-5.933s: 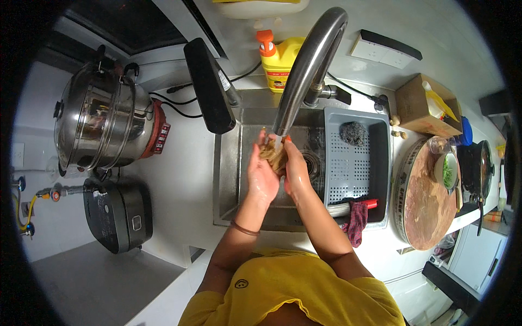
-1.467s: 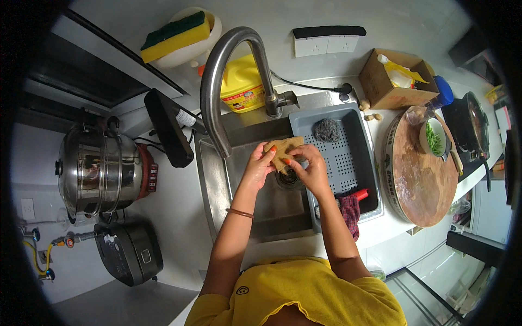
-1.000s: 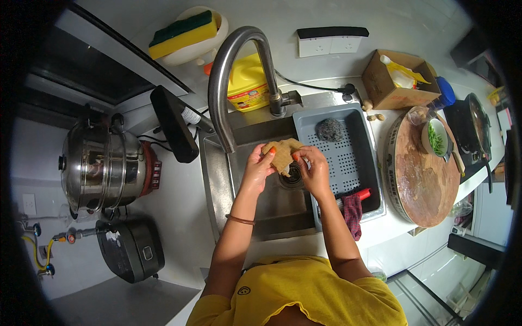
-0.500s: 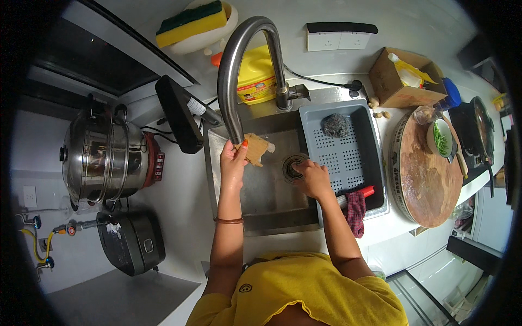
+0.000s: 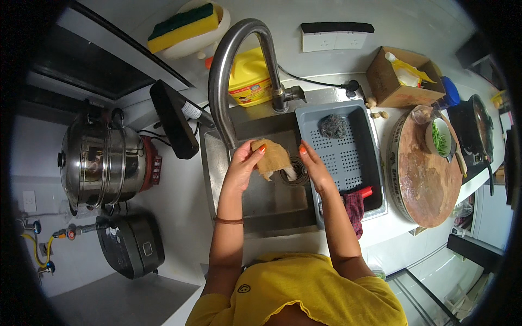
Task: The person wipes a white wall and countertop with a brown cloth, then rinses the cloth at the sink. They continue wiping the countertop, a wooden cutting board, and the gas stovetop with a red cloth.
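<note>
Left hand pinching a brown piece over the sink

Nearest to me, along the lower edge, are the wearer's yellow shirt (image 5: 304, 288) and two bare forearms. At the middle of my view, the left hand (image 5: 241, 165) grips a floppy brown piece (image 5: 273, 156) by its left side, thumb on top; a pale end hangs at the piece's lower right, over the drain (image 5: 297, 179) of the steel sink (image 5: 261, 209). The right hand (image 5: 316, 169) is just beside it, apart from the piece, thumb pointing up; I cannot tell how its hidden fingers stand.

Right of centre I have a grey perforated tray (image 5: 350, 165) bearing a steel-wool scourer (image 5: 333, 126), with a dark red cloth (image 5: 354, 212) over its near edge. Further right, a bowl (image 5: 430, 142) of chopped greens stands on a round chopping board (image 5: 427, 187). At left are a black cooker (image 5: 130, 244) and a steel steamer (image 5: 100, 163).

Beyond the hands, the tap (image 5: 222, 76) arches up before a yellow bottle (image 5: 250, 79). A sponge (image 5: 185, 33) sits at upper left, a cardboard box (image 5: 394, 95) at upper right.
</note>
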A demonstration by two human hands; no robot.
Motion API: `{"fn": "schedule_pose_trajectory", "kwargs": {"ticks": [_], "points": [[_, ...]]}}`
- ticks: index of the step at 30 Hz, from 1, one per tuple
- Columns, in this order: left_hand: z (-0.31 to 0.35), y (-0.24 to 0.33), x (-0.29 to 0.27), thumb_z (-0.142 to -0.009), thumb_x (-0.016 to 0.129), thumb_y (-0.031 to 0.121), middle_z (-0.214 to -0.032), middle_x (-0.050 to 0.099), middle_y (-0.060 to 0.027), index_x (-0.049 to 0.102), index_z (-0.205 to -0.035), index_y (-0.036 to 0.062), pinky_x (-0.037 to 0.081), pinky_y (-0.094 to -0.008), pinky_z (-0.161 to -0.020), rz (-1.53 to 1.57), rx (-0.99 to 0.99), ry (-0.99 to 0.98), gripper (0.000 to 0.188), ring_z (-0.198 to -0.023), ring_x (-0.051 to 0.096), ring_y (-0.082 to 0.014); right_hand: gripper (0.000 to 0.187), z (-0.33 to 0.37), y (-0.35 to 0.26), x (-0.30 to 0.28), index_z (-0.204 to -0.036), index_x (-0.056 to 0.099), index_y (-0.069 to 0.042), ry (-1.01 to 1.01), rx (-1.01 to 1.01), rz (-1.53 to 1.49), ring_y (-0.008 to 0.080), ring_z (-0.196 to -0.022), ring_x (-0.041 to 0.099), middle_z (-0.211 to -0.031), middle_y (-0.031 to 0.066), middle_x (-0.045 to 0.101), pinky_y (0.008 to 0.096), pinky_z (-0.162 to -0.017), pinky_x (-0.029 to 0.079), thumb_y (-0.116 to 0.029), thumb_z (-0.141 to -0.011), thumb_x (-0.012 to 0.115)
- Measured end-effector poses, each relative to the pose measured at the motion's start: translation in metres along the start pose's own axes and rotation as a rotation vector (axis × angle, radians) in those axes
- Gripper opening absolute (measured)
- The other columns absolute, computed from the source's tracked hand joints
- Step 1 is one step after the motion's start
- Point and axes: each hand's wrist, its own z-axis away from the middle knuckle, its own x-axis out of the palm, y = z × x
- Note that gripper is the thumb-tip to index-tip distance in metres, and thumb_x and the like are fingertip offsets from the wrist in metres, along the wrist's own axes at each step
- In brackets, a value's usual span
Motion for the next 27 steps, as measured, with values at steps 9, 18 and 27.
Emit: {"fn": "schedule_pose_trajectory", "kwargs": {"ticks": [9,18,27], "points": [[-0.029,-0.001,0.024,-0.093,0.058,0.014,-0.108,0.058,-0.0001,0.054,-0.112,0.0059,0.045,-0.0260,-0.087,0.244,-0.028,-0.093,0.022,-0.100,0.055,-0.0097,0.046,-0.011,-0.018,-0.021,-0.127,0.049,-0.005,-0.097,0.205,-0.420,0.0198,-0.108,0.056,-0.118,0.0083,0.060,0.0356,-0.092,0.044,-0.033,-0.092,0.058],[-0.085,-0.059,0.011,-0.091,0.059,0.015,-0.111,0.059,-0.0009,0.053,-0.117,0.0096,0.048,-0.0339,-0.085,0.093,-0.183,0.034,0.027,-0.103,0.057,-0.0147,0.032,-0.081,-0.022,-0.054,-0.118,0.053,0.001,0.278,-0.368,0.143,0.0126,-0.089,0.060,-0.101,0.0059,0.064,0.0262,-0.081,0.048,-0.002,-0.087,0.061],[-0.116,-0.099,0.005,-0.090,0.058,0.006,-0.123,0.054,-0.0031,0.048,-0.130,0.0113,0.042,-0.0335,-0.095,0.047,-0.214,0.236,0.041,-0.112,0.052,-0.0154,0.036,-0.111,-0.001,-0.062,-0.118,0.060,-0.006,0.440,-0.388,0.678,0.0311,-0.096,0.062,-0.105,0.0168,0.063,0.0350,-0.084,0.048,-0.007,-0.083,0.065]]}}
